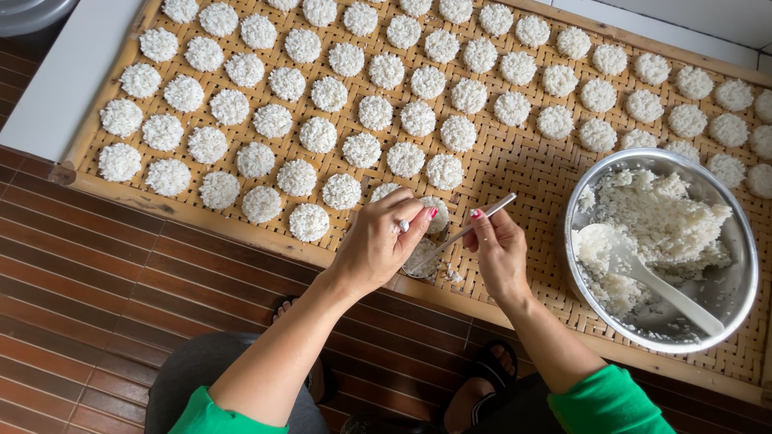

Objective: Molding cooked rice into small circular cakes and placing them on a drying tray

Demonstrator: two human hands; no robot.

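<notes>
Where rice discs dot woven bamboo tray (515, 173), thin stick (474, 227) in right hand (498, 253).

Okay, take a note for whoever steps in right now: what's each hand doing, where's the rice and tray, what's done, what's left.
Left hand: fingers pressing on a small round mould of rice on the woven bamboo tray.
Right hand: gripping a thin stick, tip at the mould.
Done: rows of rice discs cover the tray's left and top.
Left: bare weave around the metal bowl, which still holds cooked rice and a white spoon.
</notes>
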